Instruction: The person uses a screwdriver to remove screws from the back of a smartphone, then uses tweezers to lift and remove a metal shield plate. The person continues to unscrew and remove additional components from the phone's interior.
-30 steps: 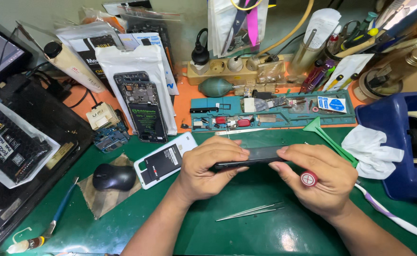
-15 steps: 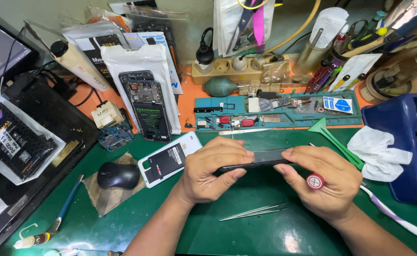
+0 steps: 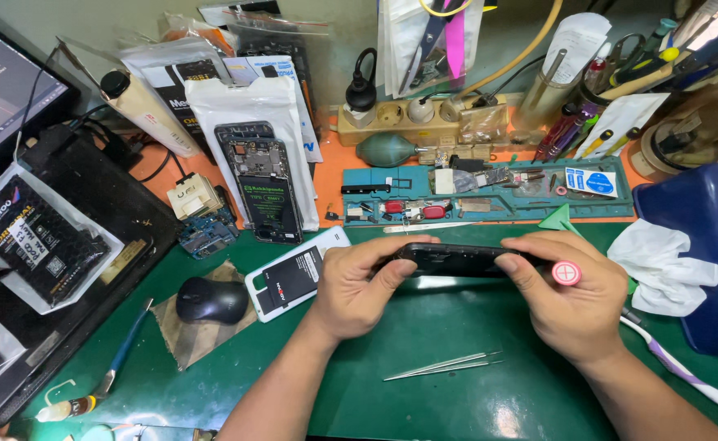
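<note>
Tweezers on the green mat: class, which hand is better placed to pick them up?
Probably the left hand: it holds only the black phone, while the right hand also holds a red-capped tool. The tweezers lie between both.

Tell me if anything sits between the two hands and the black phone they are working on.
Nothing visible does. The left hand and the right hand both grip the black phone directly, one at each end, above the green mat. The tweezers lie on the mat nearer the person, apart from the phone.
</note>
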